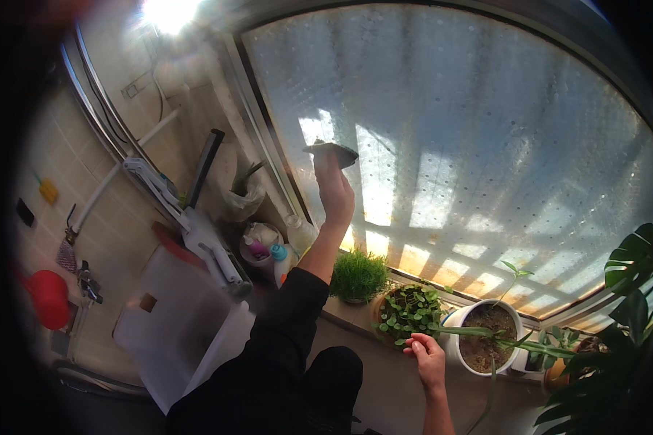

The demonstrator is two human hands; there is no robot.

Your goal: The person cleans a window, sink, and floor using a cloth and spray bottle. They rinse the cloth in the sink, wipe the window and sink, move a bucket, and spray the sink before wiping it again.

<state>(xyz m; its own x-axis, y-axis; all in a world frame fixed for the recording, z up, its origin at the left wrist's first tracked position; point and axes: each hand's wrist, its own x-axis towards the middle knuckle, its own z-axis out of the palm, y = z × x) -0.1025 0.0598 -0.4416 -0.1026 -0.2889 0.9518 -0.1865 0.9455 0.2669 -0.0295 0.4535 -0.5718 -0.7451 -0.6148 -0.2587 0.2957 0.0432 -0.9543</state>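
My left hand [336, 198] reaches up to a large window pane [468, 125] and grips a dark, flat cloth or pad [334, 152] against or very near the glass. The pane looks hazy, with small spots and rust-coloured stains low down. Lower and to the right, my right hand [429, 361] hangs with its fingers loosely curled, and I see nothing in it. Close to its fingertips are a pot of small round-leaved plants [411, 312] and a long strap-like leaf [462, 330] growing from a white pot [454, 348].
Grassy greens [359, 275] stand on the sill below the window. Large split leaves [593, 375] crowd the right side. On the left are a white tub [217, 348], a grey folding mop head [209, 255], several bottles, including one with a blue cap [279, 252], and a red dipper [49, 299].
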